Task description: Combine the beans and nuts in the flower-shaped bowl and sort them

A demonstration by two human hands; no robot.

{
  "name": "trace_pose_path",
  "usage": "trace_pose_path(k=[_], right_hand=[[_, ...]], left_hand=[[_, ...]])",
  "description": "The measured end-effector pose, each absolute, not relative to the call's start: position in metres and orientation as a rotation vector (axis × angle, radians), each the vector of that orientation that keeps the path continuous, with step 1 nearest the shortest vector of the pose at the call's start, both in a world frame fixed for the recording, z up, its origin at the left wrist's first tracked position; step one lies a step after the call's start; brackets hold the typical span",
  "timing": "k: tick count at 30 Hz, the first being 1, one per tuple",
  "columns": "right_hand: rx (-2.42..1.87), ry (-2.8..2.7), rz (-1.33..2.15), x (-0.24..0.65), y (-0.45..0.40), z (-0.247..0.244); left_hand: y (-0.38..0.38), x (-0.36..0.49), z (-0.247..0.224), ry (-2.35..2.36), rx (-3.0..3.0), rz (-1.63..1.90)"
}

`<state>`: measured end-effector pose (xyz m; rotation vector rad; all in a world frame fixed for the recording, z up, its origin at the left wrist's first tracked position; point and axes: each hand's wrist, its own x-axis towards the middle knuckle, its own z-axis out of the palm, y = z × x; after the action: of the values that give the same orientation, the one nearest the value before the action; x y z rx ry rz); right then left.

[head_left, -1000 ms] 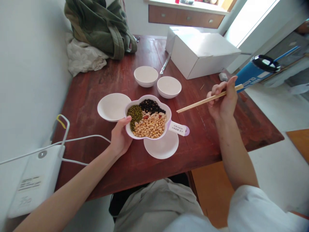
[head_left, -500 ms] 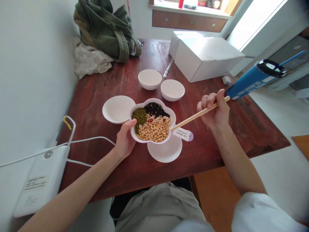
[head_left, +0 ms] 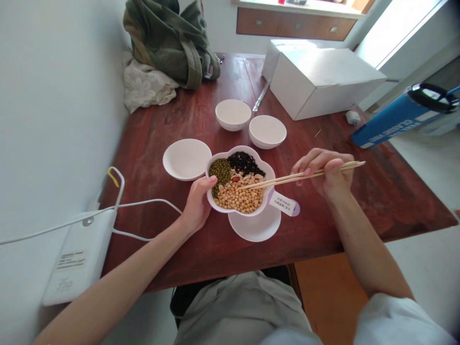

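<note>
My left hand [head_left: 198, 203] grips the left side of a flower-shaped bowl [head_left: 270, 190], thumb over its rim. Inside lie green mung beans [head_left: 220, 170], black beans [head_left: 246, 163], yellow soybeans [head_left: 240, 197] and some peanuts. A labelled purple tab [head_left: 295, 208] sticks out on its right. My right hand [head_left: 325, 171] is closed around wooden chopsticks [head_left: 287, 180], whose tips rest over the soybeans. Partly under the flower-shaped bowl is a white bowl [head_left: 255, 231]. Another white bowl [head_left: 187, 160] stands to the left, and two smaller-looking bowls [head_left: 233, 115] [head_left: 268, 132] are behind.
A white box [head_left: 323, 79] stands at the back right, with a blue bottle [head_left: 398, 117] at the right. A green bag [head_left: 168, 45] lies at the back left. The white power unit [head_left: 81, 258] with cables [head_left: 143, 203] is on the left. The table [head_left: 161, 266] is dark red wood.
The chopsticks have swung flatter, and their tips have moved left from the flower-shaped bowl's right rim to over the soybeans. My view has shifted slightly left, and the left hand keeps its hold.
</note>
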<state>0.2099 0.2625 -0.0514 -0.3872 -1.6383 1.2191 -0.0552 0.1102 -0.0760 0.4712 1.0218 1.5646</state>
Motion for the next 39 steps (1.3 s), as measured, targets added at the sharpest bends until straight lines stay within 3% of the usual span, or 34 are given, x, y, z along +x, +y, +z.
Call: trace_pose_path(k=[19,39], right_hand=[[-0.342,-1.601,1.529,0.176,0.272,-0.047],[-0.450,-1.392,1.468,0.174,0.263,-0.056]], left_hand=[[0.109,-0.053,-0.075,1.038,0.497,1.580],[0.110,-0.050,-0.081,1.033,0.590,1.599]])
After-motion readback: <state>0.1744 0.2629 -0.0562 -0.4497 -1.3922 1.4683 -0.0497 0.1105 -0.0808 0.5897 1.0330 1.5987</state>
